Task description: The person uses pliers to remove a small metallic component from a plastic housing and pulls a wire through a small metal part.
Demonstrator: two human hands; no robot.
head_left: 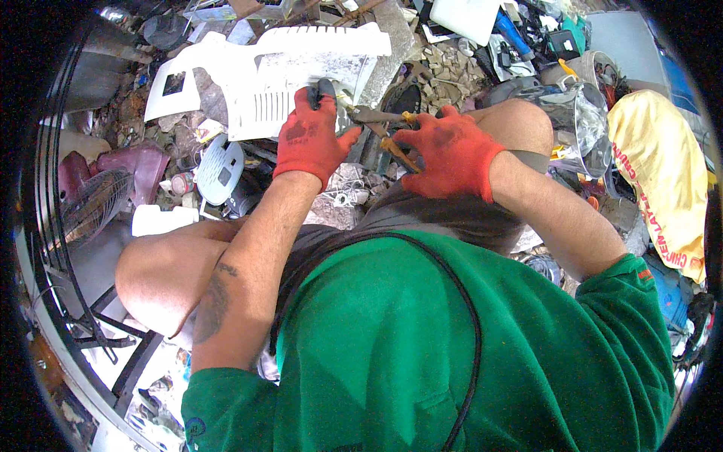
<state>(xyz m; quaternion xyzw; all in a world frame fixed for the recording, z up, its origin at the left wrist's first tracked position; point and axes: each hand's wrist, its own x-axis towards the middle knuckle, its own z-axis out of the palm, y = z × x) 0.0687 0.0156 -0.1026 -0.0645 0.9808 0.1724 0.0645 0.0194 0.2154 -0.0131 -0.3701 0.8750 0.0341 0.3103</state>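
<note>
A large white plastic housing panel (301, 54) with slots lies on the rubble in front of me, smudged grey in places. My left hand (312, 139), in a red glove with dark fingertips, rests on its near right part, fingers stretched out and thumb spread to the right. My right hand (452, 154), also red-gloved, grips a pair of pliers (373, 117) with worn yellow-orange handles, which stand apart. The pliers' head points left, close to the panel's edge and my left thumb. What the jaws touch is too small to make out.
At the left lie a fan guard (94, 200), maroon plastic parts (139, 166) and a pale oval perforated cover (220, 170). A clear plastic container (580, 124) and a yellow sack (655, 173) are at the right. Broken stones (444, 75) and scrap surround my bent knees.
</note>
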